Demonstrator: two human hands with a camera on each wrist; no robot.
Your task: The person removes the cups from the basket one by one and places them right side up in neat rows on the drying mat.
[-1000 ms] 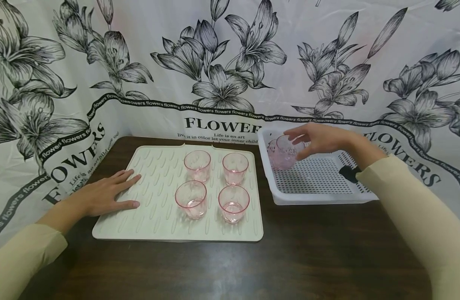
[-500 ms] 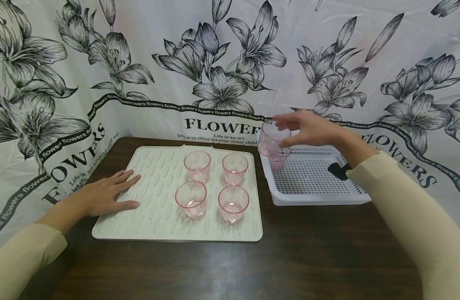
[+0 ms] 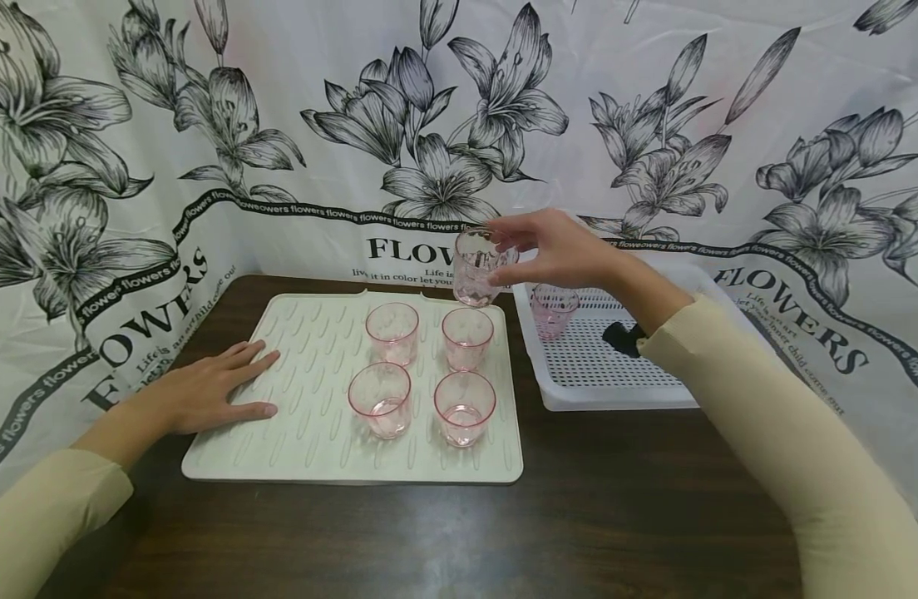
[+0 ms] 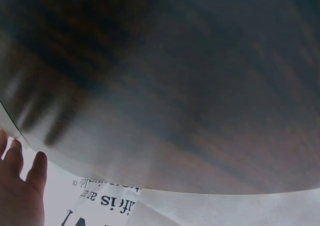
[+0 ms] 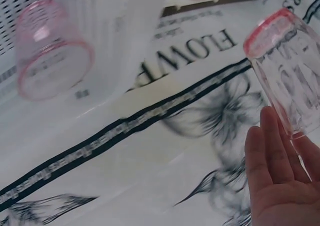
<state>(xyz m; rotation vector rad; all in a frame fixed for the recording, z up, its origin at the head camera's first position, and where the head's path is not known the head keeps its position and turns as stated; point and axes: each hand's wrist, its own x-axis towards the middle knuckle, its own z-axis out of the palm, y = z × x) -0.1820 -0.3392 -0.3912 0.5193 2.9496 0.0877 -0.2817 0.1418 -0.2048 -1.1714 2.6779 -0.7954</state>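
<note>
My right hand (image 3: 552, 249) grips a clear pink-tinted glass (image 3: 474, 270) near its rim, holding it above the back right corner of the white ribbed drying mat (image 3: 302, 399). In the right wrist view, fingers and thumb pinch that glass (image 5: 287, 68) at one end. My left hand (image 3: 204, 389) lies with fingers spread on the mat's left edge. Several similar pink-rimmed glasses stand upright on the mat's right half, among them a front right glass (image 3: 465, 408) and a back left glass (image 3: 393, 333). Another pink glass (image 3: 553, 312) stands in the white perforated basket (image 3: 616, 399).
The basket stands right of the mat, partly behind my right forearm. A black strap (image 3: 622, 339) shows at the right wrist. Both mat and basket rest on a dark wooden table (image 3: 444, 532). A white flower-printed cloth (image 3: 279, 100) hangs directly behind them.
My right hand has lifted the glass out of the basket and carried it left, over the mat's back right corner. The left hand and the glasses on the mat have stayed in place.
</note>
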